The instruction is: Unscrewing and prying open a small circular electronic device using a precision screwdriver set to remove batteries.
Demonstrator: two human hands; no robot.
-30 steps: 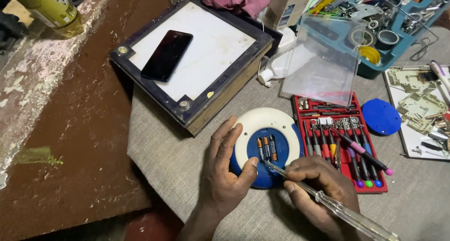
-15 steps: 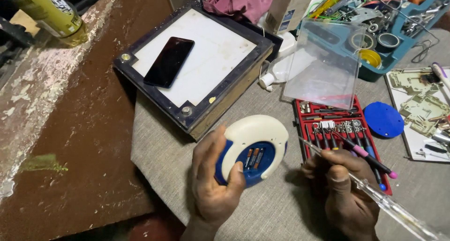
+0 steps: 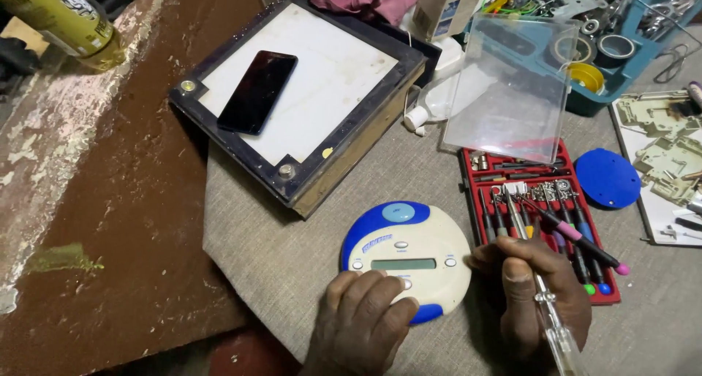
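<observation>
While the round cream-and-blue device [image 3: 406, 260] lay face up on the grey cloth [image 3: 278, 259], the head view showed the left hand [image 3: 362, 321] spread flat with its fingertips on the device's near edge, and the right hand [image 3: 530, 295] closed round a clear-handled screwdriver [image 3: 545, 303], thumb against the device's right rim. The step looked like steadying the one device; any further tool work would call for a firm hold. One black phone [image 3: 257, 91] lay on one framed white board [image 3: 307, 91]; one red tool case [image 3: 541, 215] stood beside.
</observation>
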